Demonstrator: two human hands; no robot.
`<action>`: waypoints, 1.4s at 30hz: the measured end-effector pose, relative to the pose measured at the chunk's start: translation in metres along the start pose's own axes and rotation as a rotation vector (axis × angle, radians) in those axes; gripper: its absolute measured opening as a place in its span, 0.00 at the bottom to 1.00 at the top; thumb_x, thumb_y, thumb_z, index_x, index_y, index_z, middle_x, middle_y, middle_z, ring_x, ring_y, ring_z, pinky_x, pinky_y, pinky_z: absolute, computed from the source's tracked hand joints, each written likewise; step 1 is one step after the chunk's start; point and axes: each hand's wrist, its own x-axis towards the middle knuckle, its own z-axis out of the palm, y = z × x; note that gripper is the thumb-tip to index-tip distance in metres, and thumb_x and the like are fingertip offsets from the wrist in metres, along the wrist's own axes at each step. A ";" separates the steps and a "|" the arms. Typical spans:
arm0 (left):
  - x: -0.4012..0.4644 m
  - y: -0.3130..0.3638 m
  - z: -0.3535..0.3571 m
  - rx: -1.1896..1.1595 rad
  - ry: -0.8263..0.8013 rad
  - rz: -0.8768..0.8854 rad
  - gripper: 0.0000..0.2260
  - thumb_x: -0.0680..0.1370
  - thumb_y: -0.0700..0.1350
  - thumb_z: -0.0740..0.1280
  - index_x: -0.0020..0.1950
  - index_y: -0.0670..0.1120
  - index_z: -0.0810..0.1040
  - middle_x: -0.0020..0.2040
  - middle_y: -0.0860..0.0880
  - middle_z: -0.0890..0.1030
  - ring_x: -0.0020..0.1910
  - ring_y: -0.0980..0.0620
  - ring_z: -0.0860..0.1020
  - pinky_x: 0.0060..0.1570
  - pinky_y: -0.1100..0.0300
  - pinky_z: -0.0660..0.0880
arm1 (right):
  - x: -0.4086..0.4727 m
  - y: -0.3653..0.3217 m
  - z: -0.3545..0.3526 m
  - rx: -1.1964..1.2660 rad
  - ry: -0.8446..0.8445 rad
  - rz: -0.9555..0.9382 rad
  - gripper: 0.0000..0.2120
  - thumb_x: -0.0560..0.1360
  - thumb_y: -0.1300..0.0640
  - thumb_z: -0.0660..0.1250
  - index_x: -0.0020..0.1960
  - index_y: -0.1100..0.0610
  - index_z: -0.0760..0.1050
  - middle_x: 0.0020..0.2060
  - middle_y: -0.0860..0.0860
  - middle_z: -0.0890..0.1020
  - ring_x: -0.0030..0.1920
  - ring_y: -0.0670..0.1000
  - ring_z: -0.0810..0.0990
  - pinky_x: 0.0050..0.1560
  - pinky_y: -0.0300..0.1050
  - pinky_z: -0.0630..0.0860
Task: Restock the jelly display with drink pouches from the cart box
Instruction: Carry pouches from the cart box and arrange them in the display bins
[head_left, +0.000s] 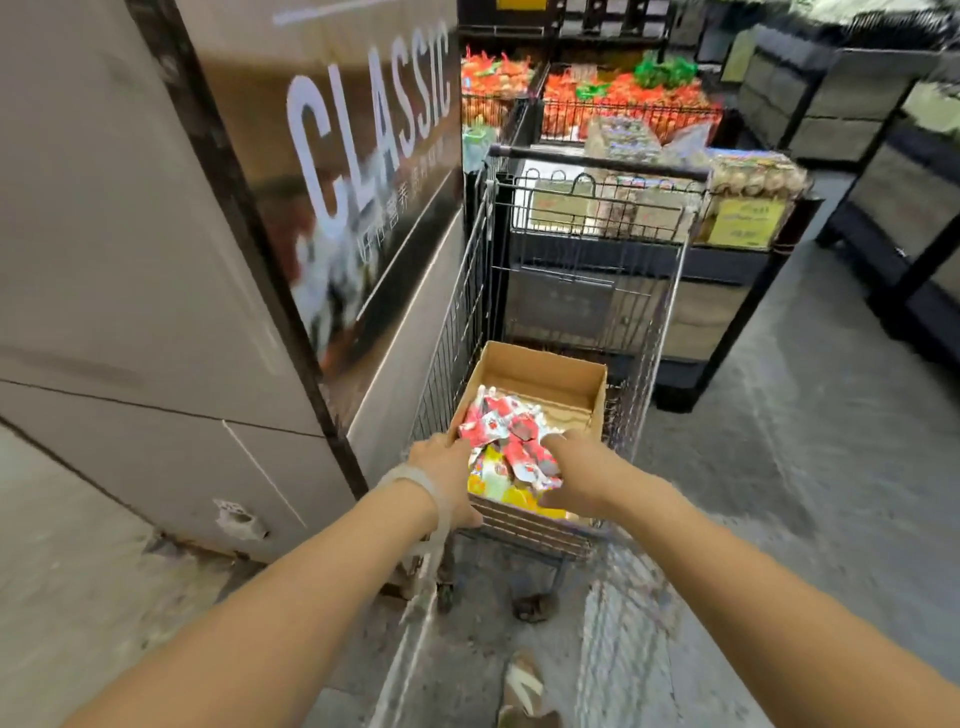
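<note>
An open cardboard box (540, 371) sits in a wire shopping cart (654, 332). Its near half holds a heap of red-and-white drink pouches (511, 428) with yellow pouches (493, 483) underneath. My left hand (441, 467) grips the box's near left corner, fingers over the wall and thumb on the near rim. My right hand (574, 470) is inside the box and holds a bunch of red pouches at its fingertips. Beyond the cart, the jelly display (623, 98) shows wire bins heaped with orange, red and green packs.
A tall panel reading CLASSIC (363, 156) stands close on the cart's left. Ahead of the cart is a dark display stand (737, 270) with packaged goods and a yellow price sign (745, 223). Dark shelving (883, 156) lines the right. Grey floor lies open to the right.
</note>
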 end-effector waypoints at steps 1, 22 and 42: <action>0.019 -0.003 -0.005 -0.002 -0.006 -0.009 0.33 0.67 0.57 0.74 0.66 0.48 0.65 0.63 0.44 0.68 0.66 0.42 0.66 0.65 0.49 0.68 | 0.020 0.006 -0.006 0.005 -0.012 -0.003 0.30 0.73 0.50 0.69 0.69 0.59 0.63 0.65 0.58 0.69 0.64 0.59 0.71 0.59 0.49 0.71; 0.286 -0.008 0.037 0.048 -0.369 -0.092 0.32 0.70 0.55 0.71 0.70 0.48 0.64 0.70 0.44 0.66 0.66 0.43 0.69 0.64 0.52 0.70 | 0.241 0.121 0.059 0.197 -0.338 0.142 0.38 0.75 0.49 0.66 0.77 0.56 0.49 0.71 0.59 0.64 0.69 0.60 0.67 0.67 0.51 0.67; 0.434 0.010 0.162 0.401 -0.423 0.513 0.23 0.80 0.44 0.59 0.74 0.46 0.60 0.77 0.40 0.53 0.76 0.41 0.50 0.72 0.48 0.51 | 0.332 0.168 0.193 0.666 -0.110 0.728 0.21 0.76 0.52 0.65 0.65 0.61 0.67 0.60 0.60 0.76 0.61 0.61 0.74 0.55 0.49 0.70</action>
